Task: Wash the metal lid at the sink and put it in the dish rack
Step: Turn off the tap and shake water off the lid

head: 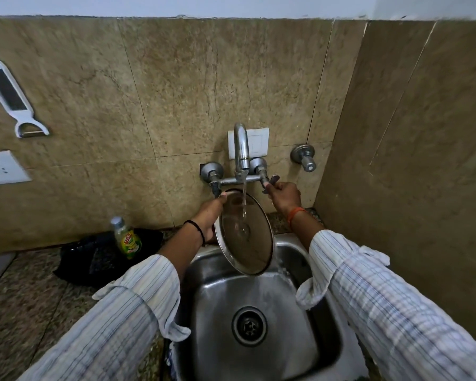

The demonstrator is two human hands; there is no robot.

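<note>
The round metal lid (245,237) is tilted over the steel sink (308,361), its inner face turned toward me. My left hand (209,213) grips its upper left rim. Water runs from the wall tap spout (241,147) onto the lid's middle and pours off its lower edge into the basin. My right hand (285,198) is closed on the tap's right handle (271,182), just right of the lid. No dish rack is in view.
A dish soap bottle (127,239) stands on a black tray (94,259) on the speckled counter left of the sink. A second wall valve (304,156) sits at the right. A white peeler-grater (10,97) hangs on the left wall. A side wall closes in at the right.
</note>
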